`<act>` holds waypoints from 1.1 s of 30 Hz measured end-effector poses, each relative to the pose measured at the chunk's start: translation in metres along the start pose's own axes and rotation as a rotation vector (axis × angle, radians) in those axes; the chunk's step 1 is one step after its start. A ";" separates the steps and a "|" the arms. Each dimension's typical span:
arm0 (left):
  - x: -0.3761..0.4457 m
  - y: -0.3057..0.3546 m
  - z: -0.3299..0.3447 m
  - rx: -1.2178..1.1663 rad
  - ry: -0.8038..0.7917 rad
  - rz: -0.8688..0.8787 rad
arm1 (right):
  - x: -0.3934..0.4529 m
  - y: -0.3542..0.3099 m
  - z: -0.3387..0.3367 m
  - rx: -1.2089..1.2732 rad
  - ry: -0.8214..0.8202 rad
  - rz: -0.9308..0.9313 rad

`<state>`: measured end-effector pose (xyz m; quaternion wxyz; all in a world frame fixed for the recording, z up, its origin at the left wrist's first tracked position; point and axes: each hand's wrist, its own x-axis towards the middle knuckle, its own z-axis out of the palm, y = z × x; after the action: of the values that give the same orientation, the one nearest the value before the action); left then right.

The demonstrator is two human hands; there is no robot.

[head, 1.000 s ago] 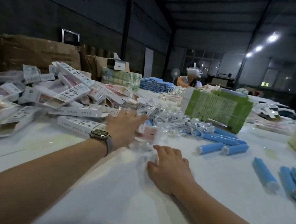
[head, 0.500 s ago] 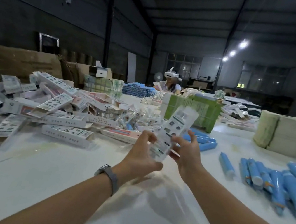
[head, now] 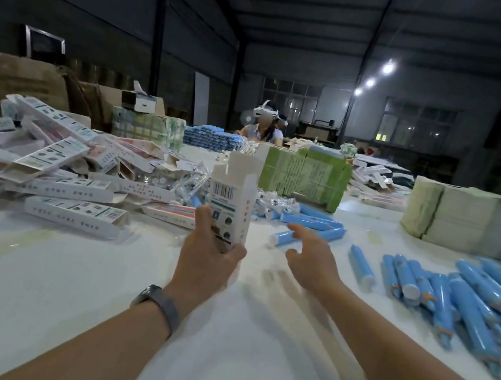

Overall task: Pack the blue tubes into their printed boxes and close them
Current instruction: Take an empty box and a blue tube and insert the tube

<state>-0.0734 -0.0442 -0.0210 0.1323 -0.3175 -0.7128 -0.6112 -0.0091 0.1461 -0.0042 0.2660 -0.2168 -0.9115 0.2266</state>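
Left hand [head: 212,249] fingers grasp the upright printed box [head: 231,201], top flaps open; right hand [head: 310,258] fingers released. Best take the blue tube [head: 289,237] just beyond those fingertips.

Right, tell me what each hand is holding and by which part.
The left hand grips the white printed cardboard box round its lower end, open flaps up. The right hand holds nothing, its fingers spread above the table near a blue tube.

Barcode on the upright printed box [head: 228,211], but its digits blur; print on the boxes along the counter's left edge [head: 74,214] stays unreadable.
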 end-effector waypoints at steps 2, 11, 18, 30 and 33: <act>-0.002 0.002 0.004 0.034 0.034 0.023 | 0.014 0.012 0.007 -0.204 -0.051 0.001; 0.001 -0.004 0.010 0.060 0.106 0.089 | 0.063 0.004 0.043 -0.563 -0.204 -0.052; 0.006 -0.009 0.009 0.017 0.115 0.070 | 0.065 -0.010 0.052 -0.322 0.046 0.049; 0.013 -0.014 -0.002 -0.015 0.167 0.021 | 0.063 -0.009 0.040 -0.152 -0.121 0.175; 0.017 -0.019 -0.007 0.005 0.178 0.029 | 0.064 -0.030 0.030 0.271 0.096 0.137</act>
<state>-0.0995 -0.0471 -0.0243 0.2048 -0.2717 -0.6950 -0.6334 -0.0840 0.1464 0.0137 0.3200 -0.2513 -0.8419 0.3545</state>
